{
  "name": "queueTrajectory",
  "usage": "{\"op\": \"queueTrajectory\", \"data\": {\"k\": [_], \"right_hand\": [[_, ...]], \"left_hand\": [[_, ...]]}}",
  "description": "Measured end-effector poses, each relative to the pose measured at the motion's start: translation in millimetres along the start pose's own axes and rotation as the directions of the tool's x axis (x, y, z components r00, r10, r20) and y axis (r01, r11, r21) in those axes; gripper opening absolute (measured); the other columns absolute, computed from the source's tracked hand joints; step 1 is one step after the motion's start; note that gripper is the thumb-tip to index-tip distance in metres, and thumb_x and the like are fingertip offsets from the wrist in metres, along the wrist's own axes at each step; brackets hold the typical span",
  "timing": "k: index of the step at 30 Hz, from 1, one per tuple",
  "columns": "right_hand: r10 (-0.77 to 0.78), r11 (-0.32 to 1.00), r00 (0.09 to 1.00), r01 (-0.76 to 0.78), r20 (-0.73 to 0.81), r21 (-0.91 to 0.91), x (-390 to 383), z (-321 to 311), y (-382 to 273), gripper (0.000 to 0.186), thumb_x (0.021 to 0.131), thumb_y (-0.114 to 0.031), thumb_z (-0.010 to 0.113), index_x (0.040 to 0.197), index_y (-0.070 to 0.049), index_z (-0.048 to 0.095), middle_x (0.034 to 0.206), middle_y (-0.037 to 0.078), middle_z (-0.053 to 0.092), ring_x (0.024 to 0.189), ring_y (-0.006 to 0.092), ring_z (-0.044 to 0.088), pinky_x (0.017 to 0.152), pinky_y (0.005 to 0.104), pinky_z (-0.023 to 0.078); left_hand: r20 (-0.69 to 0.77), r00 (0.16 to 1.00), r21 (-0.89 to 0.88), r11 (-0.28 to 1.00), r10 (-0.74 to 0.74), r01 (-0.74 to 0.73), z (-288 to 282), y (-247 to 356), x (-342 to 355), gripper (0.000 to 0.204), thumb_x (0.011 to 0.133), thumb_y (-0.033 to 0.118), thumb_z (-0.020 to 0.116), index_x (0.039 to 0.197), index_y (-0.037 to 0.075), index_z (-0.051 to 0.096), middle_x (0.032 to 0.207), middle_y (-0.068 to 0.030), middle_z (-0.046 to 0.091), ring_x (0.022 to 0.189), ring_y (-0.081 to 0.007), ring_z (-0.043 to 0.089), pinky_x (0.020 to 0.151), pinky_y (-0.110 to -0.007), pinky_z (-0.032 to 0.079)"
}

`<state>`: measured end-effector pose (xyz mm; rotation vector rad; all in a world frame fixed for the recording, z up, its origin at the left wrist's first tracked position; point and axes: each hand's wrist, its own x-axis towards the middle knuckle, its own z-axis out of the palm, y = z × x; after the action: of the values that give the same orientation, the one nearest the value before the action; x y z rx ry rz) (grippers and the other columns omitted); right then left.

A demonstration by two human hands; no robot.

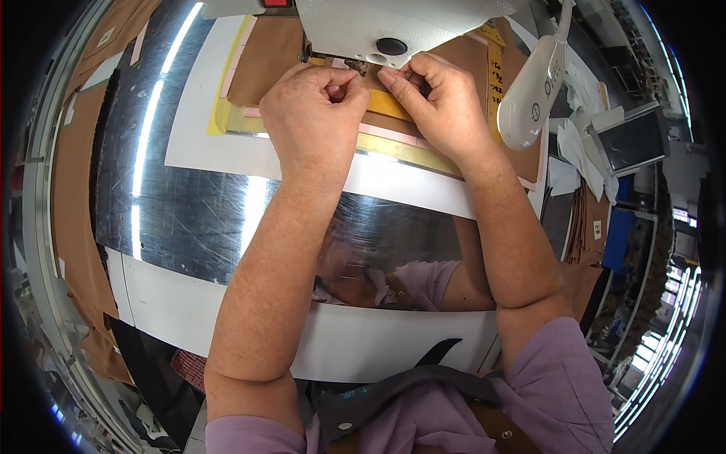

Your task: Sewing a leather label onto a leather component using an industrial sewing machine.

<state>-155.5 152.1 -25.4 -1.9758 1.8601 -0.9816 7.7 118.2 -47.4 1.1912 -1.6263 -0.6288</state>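
Both my hands are raised close to the needle area [361, 66] of a white sewing machine [344, 23]. My left hand [314, 113] is just left of it, thumb and forefinger pinched together. My right hand [439, 98] pinches on the other side, its thumb against the forefinger. Whatever lies between the fingers is too small to make out. Beneath the hands is a brown panel [261, 68] in a yellowish template [219, 121] edged with pale pink strips. A bright yellow strip [389, 106] crosses between my hands. Under the template lies a white sheet [193, 144].
A shiny metal plate [197, 219] covers much of the table, with a white front edge [355, 344]. A white lamp-like arm [529, 98] hangs to the right of my right hand. Beyond it is a dark-screened device [631, 140]. Brown material [76, 189] is stacked along the left.
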Motion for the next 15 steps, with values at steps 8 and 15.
{"op": "queueTrajectory", "data": {"k": [8,15], "right_hand": [[0.016,1.0,1.0,-0.016,0.016,-0.016,-0.1,-0.4,-1.3,0.02,0.095,-0.025,0.07,0.098,-0.005,0.074,0.088,0.006,0.071,0.074,0.0147,0.062,0.072,0.0303,0.053],[-0.002,1.0,1.0,0.002,0.003,-0.002,0.1,0.2,-1.2,0.017,0.095,-0.022,0.071,0.098,-0.005,0.074,0.086,0.005,0.071,0.072,0.0142,0.062,0.07,0.0297,0.053]], "left_hand": [[0.001,1.0,0.0,1.0,-0.009,0.009,1.4,0.1,0.2,0.009,0.075,0.006,0.079,0.08,-0.001,0.077,0.073,-0.0081,0.069,0.062,-0.0178,0.066,0.062,-0.031,0.054],[0.0,1.0,0.011,1.0,-0.018,0.018,1.3,0.1,0.6,0.009,0.075,0.007,0.079,0.08,-0.001,0.077,0.073,-0.0079,0.069,0.063,-0.0183,0.066,0.062,-0.031,0.053]]}}
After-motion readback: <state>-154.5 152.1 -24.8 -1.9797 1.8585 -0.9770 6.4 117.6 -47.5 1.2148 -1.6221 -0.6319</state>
